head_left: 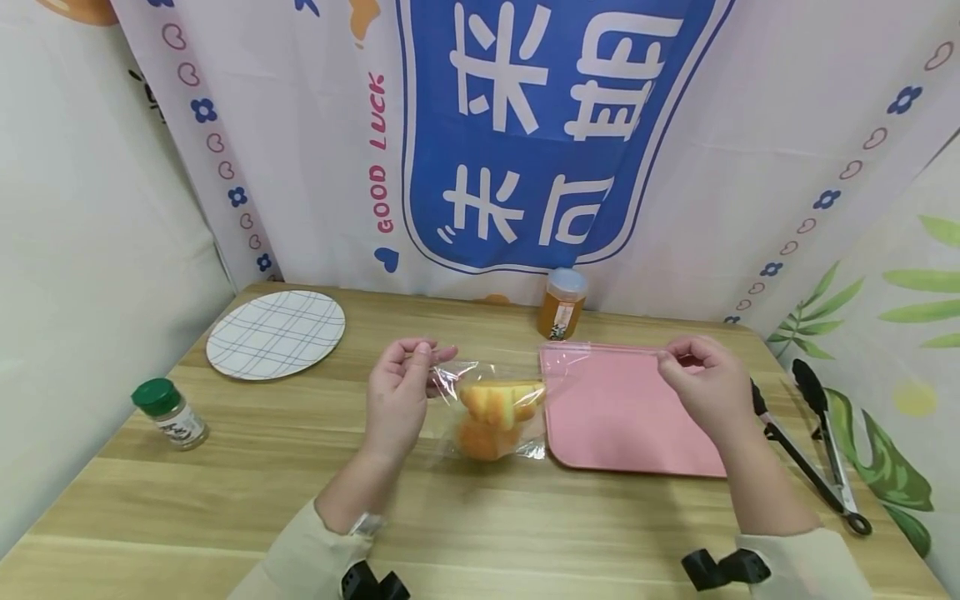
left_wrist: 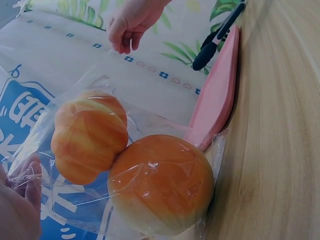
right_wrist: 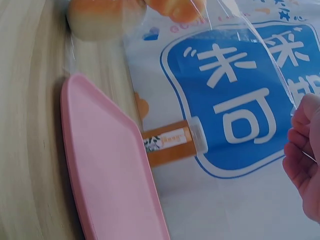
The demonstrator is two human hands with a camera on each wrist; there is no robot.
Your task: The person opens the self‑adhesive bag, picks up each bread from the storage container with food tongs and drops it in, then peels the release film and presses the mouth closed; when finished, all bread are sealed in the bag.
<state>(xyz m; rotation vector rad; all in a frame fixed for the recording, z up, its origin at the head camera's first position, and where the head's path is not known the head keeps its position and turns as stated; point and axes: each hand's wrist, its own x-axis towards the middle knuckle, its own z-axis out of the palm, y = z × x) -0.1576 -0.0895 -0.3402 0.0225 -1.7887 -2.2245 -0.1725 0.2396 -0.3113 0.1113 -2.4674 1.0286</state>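
A clear plastic bag (head_left: 534, 448) hangs between my two hands, low over the wooden table (head_left: 480, 533). Inside it sit a round golden bun (left_wrist: 160, 185) and a lobed, ridged bread roll (left_wrist: 90, 140). My left hand (head_left: 399, 392) grips the bag's upper left edge, thumb against fingers. Off to the right, over the pink tray (head_left: 630, 417), my right hand (head_left: 705, 387) pinches the far end of the clear film with thumb and forefinger. That film stretches taut from the bag across to it.
At the back stands a lidded amber jar (head_left: 564, 307). A round plate with a blue grid (head_left: 276, 335) lies back left, and a green-capped shaker (head_left: 172, 412) stands at the left edge. Black-tipped tongs (head_left: 837, 454) lie at the right, beyond the tray.
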